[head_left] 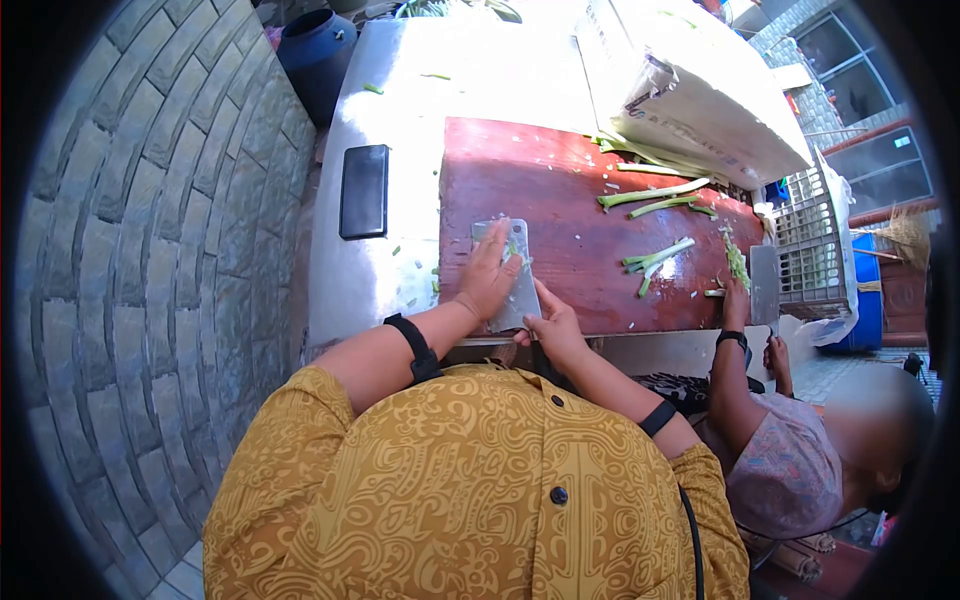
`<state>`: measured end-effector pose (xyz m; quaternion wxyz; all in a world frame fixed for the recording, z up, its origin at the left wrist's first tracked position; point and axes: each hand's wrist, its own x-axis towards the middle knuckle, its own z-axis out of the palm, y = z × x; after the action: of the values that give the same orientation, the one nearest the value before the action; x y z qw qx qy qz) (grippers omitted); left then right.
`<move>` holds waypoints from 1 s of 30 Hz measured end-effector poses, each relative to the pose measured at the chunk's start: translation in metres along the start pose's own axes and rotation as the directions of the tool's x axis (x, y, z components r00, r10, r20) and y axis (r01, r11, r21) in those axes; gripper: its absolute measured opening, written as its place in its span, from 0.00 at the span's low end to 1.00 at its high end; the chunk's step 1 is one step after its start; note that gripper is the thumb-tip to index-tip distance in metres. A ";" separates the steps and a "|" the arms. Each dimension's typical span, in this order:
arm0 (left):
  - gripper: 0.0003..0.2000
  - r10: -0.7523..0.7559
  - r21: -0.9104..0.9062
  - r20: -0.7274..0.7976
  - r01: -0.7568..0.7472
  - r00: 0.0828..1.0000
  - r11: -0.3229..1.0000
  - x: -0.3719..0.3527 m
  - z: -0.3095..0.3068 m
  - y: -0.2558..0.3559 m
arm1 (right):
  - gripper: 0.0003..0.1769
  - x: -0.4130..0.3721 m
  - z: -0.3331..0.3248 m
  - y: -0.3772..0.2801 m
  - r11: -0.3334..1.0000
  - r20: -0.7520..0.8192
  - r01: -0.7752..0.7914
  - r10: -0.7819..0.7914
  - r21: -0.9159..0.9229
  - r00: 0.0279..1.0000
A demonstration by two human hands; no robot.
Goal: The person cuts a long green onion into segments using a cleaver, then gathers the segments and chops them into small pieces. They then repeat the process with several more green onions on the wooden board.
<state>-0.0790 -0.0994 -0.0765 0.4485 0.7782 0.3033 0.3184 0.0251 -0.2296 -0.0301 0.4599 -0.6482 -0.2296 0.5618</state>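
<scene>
My right hand [560, 328] is closed round the handle of a cleaver [520, 295], whose broad blade lies over the near left part of a red chopping board [560, 215]. Across that blade rests my left hand [490, 272], fingers stretched out and pressed flat on the metal. Bits of chopped green stick to the blade beside the fingers. Farther right on the board are a few cut scallion stalks [658, 262]. Longer scallions [655, 195] lie behind them, towards the box.
A phone [364, 192] lies on the white table [400, 110] left of the board. At the right, a co-worker's hand [736, 303] is by chopped scallion, with another cleaver [764, 285] close by. A white box [700, 110] and grey crate [808, 235] stand beyond.
</scene>
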 end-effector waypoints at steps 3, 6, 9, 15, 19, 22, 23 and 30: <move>0.31 0.052 0.031 0.068 -0.055 0.996 0.998 0.002 0.006 0.009 | 0.37 0.001 -0.002 -0.001 0.997 0.015 -0.027 0.026 0.077 1.000; 0.30 0.188 -0.002 0.160 -0.190 0.969 0.982 0.005 0.012 0.022 | 0.37 0.002 -0.008 0.000 0.989 0.016 -0.088 0.087 0.121 0.996; 0.29 0.356 -0.078 0.193 -0.347 0.915 0.935 0.007 0.007 0.040 | 0.37 0.004 -0.013 0.001 0.985 0.028 -0.111 0.109 0.132 0.994; 0.17 0.293 0.053 -0.067 -0.290 0.954 0.956 0.009 -0.039 0.041 | 0.37 0.000 -0.014 -0.004 0.968 0.059 -0.063 0.050 0.242 0.997; 0.11 -0.160 0.007 -0.124 0.162 0.979 0.987 0.009 -0.069 0.007 | 0.37 0.000 -0.016 -0.008 0.964 0.055 -0.056 0.043 0.258 0.998; 0.12 -0.332 -0.007 -0.040 0.332 0.943 0.943 0.008 -0.073 -0.006 | 0.37 -0.001 -0.018 -0.017 0.962 0.043 -0.027 0.016 0.270 0.999; 0.12 -0.339 0.002 -0.010 0.339 0.941 0.941 0.006 -0.071 -0.009 | 0.37 -0.002 -0.019 -0.019 0.962 0.039 -0.016 0.005 0.273 0.999; 0.10 -0.343 -0.117 0.114 0.356 0.932 0.927 0.016 -0.051 0.004 | 0.37 -0.001 -0.028 -0.027 0.944 0.019 0.070 -0.080 0.321 0.997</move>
<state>-0.1077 -0.0634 -0.0490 0.5630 0.6932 0.3941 0.2173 0.0571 -0.2270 -0.0081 0.5762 -0.5468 -0.1671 0.5840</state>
